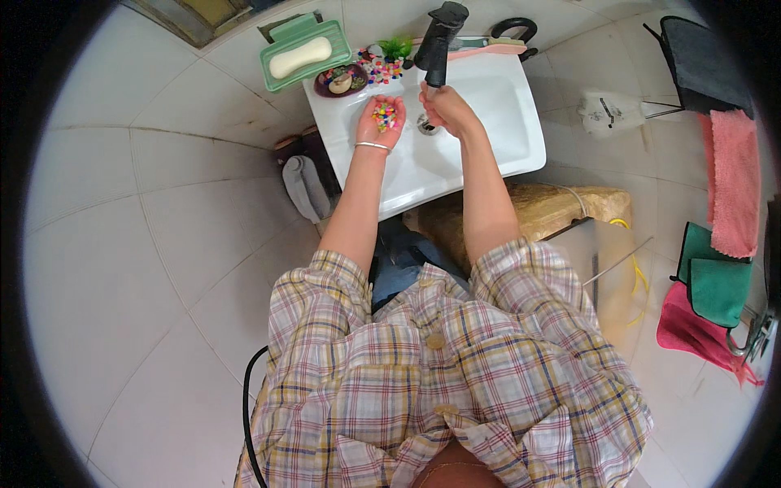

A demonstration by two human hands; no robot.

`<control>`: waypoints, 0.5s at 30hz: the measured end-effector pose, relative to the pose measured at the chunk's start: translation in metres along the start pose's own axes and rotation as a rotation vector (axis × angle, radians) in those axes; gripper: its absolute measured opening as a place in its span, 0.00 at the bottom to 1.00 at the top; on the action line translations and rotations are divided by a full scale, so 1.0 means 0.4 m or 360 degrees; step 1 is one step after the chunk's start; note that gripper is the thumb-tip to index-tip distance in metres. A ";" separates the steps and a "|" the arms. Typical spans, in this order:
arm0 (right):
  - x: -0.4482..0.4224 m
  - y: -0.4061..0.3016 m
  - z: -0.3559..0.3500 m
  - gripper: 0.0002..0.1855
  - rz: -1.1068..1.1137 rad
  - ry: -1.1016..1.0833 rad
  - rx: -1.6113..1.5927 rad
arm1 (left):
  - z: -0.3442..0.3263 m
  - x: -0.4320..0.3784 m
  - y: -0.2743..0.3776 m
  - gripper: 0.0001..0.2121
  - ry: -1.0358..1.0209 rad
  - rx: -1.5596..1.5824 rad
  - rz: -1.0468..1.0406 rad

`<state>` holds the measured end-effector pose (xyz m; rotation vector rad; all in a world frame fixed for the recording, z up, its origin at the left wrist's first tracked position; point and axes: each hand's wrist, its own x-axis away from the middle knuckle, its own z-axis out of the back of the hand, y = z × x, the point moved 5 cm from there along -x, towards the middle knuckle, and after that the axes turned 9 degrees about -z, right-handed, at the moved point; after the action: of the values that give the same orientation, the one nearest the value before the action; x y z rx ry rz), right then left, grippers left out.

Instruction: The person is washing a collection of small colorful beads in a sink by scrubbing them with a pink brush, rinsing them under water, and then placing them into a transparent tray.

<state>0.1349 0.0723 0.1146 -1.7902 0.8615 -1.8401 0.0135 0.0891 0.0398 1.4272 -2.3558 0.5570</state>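
A white sink basin (pixel 427 171) lies before me. Above its left part my left hand (pixel 381 122) is cupped palm up, holding a heap of small multicoloured pebbles (pixel 385 116). My right hand (pixel 448 110) is under the spout of the black faucet (pixel 437 67), its fingers curled close below the tip; whether it grips anything there is hidden. The metal drain (pixel 426 125) shows between both hands. More coloured pebbles (pixel 384 71) lie on the sink's back ledge beside a small green plastic plant (pixel 396 47). A dark oval dish (pixel 318 84) there holds pebbles and a pale round object.
A green soap dish (pixel 266 67) with a white soap bar (pixel 300 58) is at the back left wall. Brushes (pixel 488 49) lie behind the faucet. A grey plastic jug (pixel 305 186) stands left of the sink. Cloths, including a pink towel (pixel 734 183), hang at the right.
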 end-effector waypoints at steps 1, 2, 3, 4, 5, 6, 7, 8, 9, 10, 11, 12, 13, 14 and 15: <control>0.011 0.008 0.032 0.12 0.0080 0.0142 0.0065 | -0.002 -0.013 -0.029 0.09 0.0008 -0.0069 0.0026; 0.025 0.020 0.060 0.11 0.0160 0.0282 0.0132 | -0.003 -0.025 -0.058 0.09 0.0017 -0.0138 0.0051; 0.043 0.025 0.082 0.11 0.0243 0.0418 0.0199 | -0.005 -0.040 -0.083 0.09 0.0022 -0.0209 0.0071; 0.066 0.026 0.095 0.12 0.0182 0.0465 0.0325 | -0.010 -0.058 -0.103 0.10 -0.0099 -0.0128 0.0112; 0.068 0.029 0.108 0.12 0.0168 0.0506 0.0297 | -0.001 -0.077 -0.118 0.11 -0.0025 -0.0082 0.0144; 0.068 0.043 0.137 0.13 0.0150 0.0575 0.0259 | -0.014 -0.088 -0.151 0.12 0.0049 -0.0038 0.0205; 0.068 0.057 0.163 0.13 0.0134 0.0639 0.0223 | -0.024 -0.093 -0.174 0.13 0.0123 0.0006 0.0260; 0.066 0.071 0.183 0.14 0.0106 0.0666 0.0235 | -0.036 -0.090 -0.189 0.15 0.0095 0.0037 0.0322; 0.066 0.080 0.189 0.14 0.0109 0.0655 -0.0001 | -0.047 -0.089 -0.201 0.15 0.0076 0.0084 0.0352; 0.065 0.091 0.190 0.14 0.0114 0.0637 -0.0234 | -0.057 -0.085 -0.212 0.15 0.0057 0.0133 0.0378; 0.061 0.100 0.187 0.14 0.0118 0.0613 -0.0465 | -0.066 -0.079 -0.218 0.15 0.0038 0.0183 0.0400; 0.050 0.104 0.171 0.14 0.0160 0.0414 -0.0847 | -0.064 -0.072 -0.222 0.15 0.0061 0.0191 0.0401; 0.038 0.105 0.149 0.14 0.0202 0.0204 -0.1222 | -0.062 -0.064 -0.224 0.14 0.0083 0.0200 0.0399; 0.029 0.104 0.127 0.14 0.0243 -0.0017 -0.1591 | -0.061 -0.058 -0.224 0.14 0.0105 0.0210 0.0395; 0.014 0.117 0.118 0.14 0.0238 0.0004 -0.1533 | -0.058 -0.054 -0.217 0.13 0.0104 0.0199 0.0406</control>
<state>0.1757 0.0286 0.0849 -2.1154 2.0545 -1.4001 0.1023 0.0804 0.0634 1.1437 -2.5049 0.8181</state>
